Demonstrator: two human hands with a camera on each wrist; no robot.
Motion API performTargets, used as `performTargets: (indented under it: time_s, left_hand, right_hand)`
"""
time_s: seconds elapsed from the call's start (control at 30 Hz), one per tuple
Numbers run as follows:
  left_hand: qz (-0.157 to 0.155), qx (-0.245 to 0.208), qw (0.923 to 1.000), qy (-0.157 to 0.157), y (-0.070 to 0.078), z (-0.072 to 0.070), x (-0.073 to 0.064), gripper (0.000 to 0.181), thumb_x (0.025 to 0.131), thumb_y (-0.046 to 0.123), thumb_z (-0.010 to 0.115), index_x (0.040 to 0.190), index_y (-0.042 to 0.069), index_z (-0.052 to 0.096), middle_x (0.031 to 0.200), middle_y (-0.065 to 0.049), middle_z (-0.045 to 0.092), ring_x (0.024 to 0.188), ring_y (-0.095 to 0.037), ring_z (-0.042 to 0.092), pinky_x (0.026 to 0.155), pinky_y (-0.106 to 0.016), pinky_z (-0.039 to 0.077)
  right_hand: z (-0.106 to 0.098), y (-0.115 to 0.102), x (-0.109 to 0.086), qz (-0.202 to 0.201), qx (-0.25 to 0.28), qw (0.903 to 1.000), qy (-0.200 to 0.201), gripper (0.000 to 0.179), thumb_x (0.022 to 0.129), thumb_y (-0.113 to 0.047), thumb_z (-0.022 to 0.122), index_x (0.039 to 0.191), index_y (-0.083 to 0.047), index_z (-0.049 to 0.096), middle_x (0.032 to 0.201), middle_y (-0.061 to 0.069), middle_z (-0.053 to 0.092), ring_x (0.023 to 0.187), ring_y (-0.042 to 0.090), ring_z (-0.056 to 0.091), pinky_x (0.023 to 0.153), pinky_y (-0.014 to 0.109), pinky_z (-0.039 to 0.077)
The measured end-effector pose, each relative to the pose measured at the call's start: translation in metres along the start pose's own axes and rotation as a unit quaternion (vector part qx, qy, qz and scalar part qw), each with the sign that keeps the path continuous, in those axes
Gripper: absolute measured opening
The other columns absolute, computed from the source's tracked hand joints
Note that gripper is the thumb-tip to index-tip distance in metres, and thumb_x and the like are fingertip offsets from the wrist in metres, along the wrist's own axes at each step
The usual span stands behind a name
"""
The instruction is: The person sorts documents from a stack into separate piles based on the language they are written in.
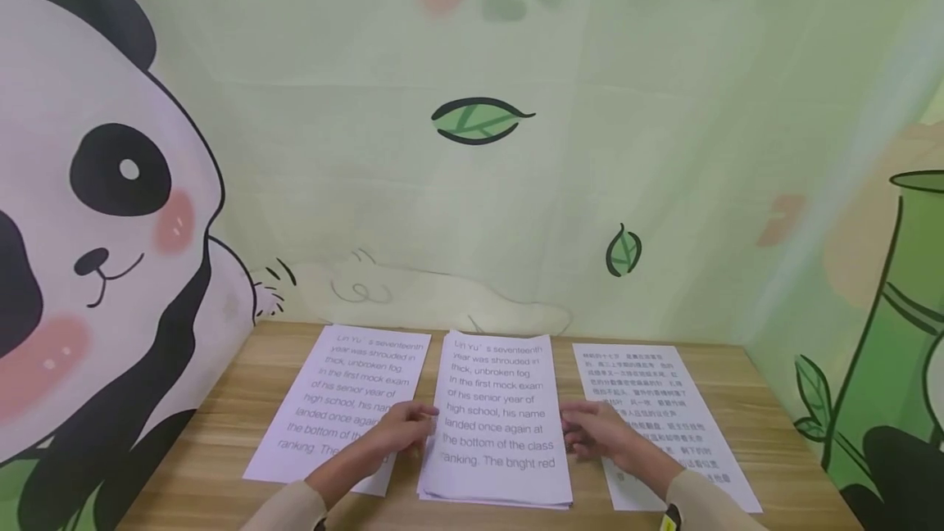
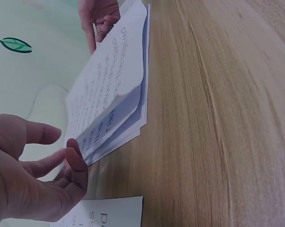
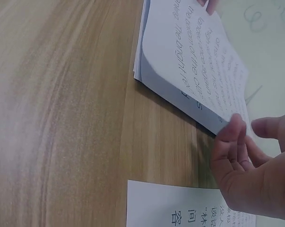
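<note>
A stack of printed paper sheets (image 1: 501,420) lies in the middle of the table, English text on its top sheet. At its left edge is my left hand (image 1: 401,431), fingertips right at the paper's side, thumb apart from the fingers. My right hand (image 1: 599,431) is at the opposite edge in the same way, its loosely bent fingers touching the sheets' side. In the left wrist view the near corner of the top sheets (image 2: 133,80) bows up, with other sheets showing beneath. The right wrist view shows the stack's edge (image 3: 180,101) bent down near the right fingertips.
A sheet with English text (image 1: 347,400) lies left of the stack, partly under my left forearm. To the right lies a sheet with Chinese text (image 1: 634,375), partly covered by my right hand. Behind the wooden table (image 1: 221,441) hangs a green backdrop (image 1: 369,146) with a panda drawing.
</note>
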State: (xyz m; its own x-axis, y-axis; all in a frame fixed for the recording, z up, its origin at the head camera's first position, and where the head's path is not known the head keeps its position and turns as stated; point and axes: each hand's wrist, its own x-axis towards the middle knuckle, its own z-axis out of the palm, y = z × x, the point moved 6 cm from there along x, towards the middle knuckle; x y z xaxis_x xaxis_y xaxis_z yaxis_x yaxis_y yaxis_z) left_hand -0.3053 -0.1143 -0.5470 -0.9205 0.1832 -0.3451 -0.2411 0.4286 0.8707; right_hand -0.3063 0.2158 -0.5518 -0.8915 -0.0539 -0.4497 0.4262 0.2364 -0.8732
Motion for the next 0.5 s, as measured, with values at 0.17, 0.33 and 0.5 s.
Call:
performTargets:
  time_s: [0.17, 0.33, 0.5]
  left_hand:
    - [0.001, -0.016, 0.9998, 0.012, -0.002, 0.003, 0.005, 0.032, 0.092, 0.012, 0.062, 0.121, 0.000, 0.067, 0.092, -0.009, 0.064, 0.076, -0.018, 0.061, 0.066, -0.028, 0.052]
    - [0.002, -0.035, 0.9994, 0.004, -0.007, 0.010, 0.010, 0.033, 0.093, 0.011, 0.064, 0.122, -0.003, 0.063, 0.097, -0.012, 0.067, 0.076, -0.018, 0.066, 0.069, -0.031, 0.057]
    - [0.006, -0.060, 0.9980, -0.021, -0.006, 0.015, 0.011, 0.043, 0.094, 0.011, 0.064, 0.132, -0.009, 0.056, 0.100, -0.015, 0.072, 0.075, -0.017, 0.070, 0.073, -0.032, 0.061]
  right_hand:
    - [-0.003, 0.000, 0.002, 0.007, -0.026, 0.9995, 0.018, 0.045, 0.098, -0.020, 0.064, 0.138, 0.000, 0.058, 0.098, 0.008, 0.070, 0.081, 0.015, 0.063, 0.070, 0.025, 0.052]
    - [-0.002, 0.001, 0.002, 0.004, -0.026, 0.9994, 0.021, 0.045, 0.096, -0.016, 0.066, 0.136, 0.002, 0.059, 0.102, 0.009, 0.075, 0.088, 0.016, 0.069, 0.077, 0.030, 0.058]
    - [-0.003, 0.003, 0.003, 0.004, -0.024, 0.9996, 0.014, 0.048, 0.096, -0.014, 0.065, 0.139, 0.004, 0.056, 0.109, 0.013, 0.075, 0.095, 0.020, 0.074, 0.086, 0.037, 0.061]
